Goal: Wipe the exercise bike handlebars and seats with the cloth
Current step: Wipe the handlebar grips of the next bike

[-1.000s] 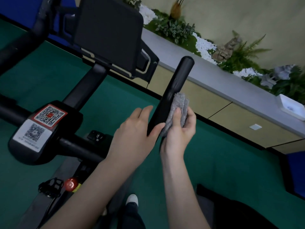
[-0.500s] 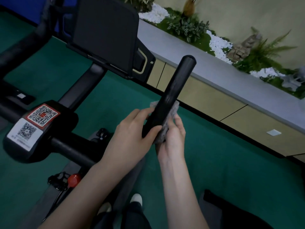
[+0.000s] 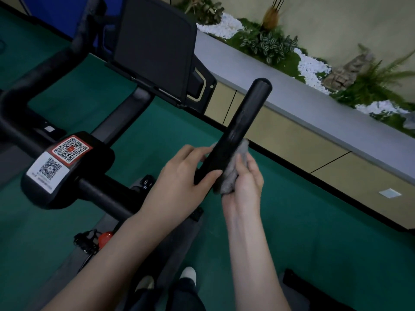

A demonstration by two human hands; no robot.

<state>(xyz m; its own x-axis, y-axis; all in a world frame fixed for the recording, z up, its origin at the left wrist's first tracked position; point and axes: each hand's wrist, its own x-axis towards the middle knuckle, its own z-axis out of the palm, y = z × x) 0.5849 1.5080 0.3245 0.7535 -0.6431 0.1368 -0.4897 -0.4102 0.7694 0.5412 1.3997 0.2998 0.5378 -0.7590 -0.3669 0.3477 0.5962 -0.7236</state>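
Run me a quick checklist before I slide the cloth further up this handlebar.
1. Grey fuzzy cloth held in the right hand: ok.
2. Cloth pressed against the black tubular handlebar: ok, on its right side.
3. Left hand gripping the handlebar to steady it: ok.
4. Handlebar's upper stretch to the rounded end free of obstacles: ok.
5. Upper stretch already wiped: cannot tell.
6. Seat wiped: cannot tell, out of view.
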